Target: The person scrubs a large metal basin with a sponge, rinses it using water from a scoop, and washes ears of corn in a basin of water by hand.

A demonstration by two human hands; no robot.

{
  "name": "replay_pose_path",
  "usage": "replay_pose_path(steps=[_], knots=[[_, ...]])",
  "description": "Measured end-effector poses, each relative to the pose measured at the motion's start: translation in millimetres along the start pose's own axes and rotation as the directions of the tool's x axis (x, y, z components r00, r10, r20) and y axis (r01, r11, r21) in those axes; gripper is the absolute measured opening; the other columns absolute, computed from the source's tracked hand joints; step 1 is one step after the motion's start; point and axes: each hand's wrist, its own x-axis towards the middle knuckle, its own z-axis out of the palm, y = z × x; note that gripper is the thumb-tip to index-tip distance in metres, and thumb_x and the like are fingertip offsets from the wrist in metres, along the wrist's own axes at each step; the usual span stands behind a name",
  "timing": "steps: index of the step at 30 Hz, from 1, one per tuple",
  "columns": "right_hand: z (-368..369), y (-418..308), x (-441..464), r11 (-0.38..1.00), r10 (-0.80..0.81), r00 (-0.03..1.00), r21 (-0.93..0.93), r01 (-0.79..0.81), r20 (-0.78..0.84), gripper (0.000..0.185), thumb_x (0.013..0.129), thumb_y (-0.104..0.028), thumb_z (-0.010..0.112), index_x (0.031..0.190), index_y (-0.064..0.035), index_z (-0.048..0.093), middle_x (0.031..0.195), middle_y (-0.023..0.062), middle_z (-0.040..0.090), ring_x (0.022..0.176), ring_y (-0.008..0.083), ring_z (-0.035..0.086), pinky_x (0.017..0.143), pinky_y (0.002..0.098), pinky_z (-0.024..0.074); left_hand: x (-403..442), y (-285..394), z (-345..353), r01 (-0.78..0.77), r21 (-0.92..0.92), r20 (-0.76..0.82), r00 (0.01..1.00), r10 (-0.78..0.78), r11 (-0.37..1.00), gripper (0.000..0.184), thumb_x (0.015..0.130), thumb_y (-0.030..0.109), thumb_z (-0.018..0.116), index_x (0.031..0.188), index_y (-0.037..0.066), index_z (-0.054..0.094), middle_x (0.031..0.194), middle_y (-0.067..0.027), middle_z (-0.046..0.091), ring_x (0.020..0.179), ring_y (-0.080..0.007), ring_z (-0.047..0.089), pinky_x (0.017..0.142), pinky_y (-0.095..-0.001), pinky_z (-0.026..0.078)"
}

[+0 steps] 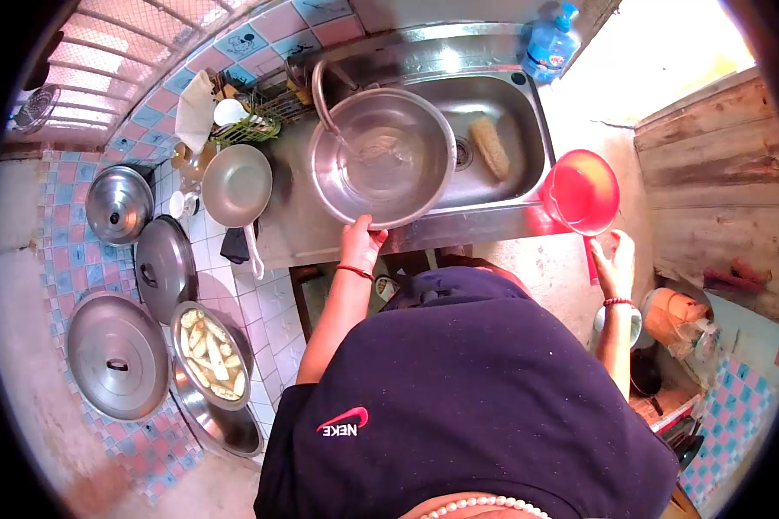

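Observation:
My left hand [363, 246] grips the near rim of a large metal basin [344, 192], its fingers over the edge. The basin sits over the left part of the sink and holds some water; a thin stream falls into it from the curved faucet [319, 95]. On the right, a red dipper [582, 192] is tilted at the sink's right corner, its inside showing. Beside its handle is my right hand [614, 266], thumb and fingers apart and not wrapped around the handle. A tan, sponge-like loofah [490, 149] lies in the sink bowl [521, 180] by the drain.
A pan [237, 185] and a green dish rack [255, 125] stand left of the basin. Farther left are metal lids [117, 355] and a pot [247, 363] of pale pieces in liquid. A blue water bottle [550, 48] stands behind the sink. Wooden boards [710, 173] flank the right.

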Motion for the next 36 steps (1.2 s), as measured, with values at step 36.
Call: replay_pose_path(steps=[36], knots=[[299.0,-121.5,138.0,0.328,0.240,0.522,0.438,-0.837,0.818,0.041,0.078,0.003,0.055,0.117,-0.0100,0.052,0.100,0.0110,0.063,0.087,0.0316,0.065,0.068,0.0537,0.0575,55.2,96.1,205.4,-0.750,0.567,0.627,0.661,0.413,0.340,0.040,0.086,0.030,0.070,0.111,-0.002,0.064,0.082,-0.0128,0.068,0.073,-0.0162,0.063,0.068,-0.0298,0.050]])
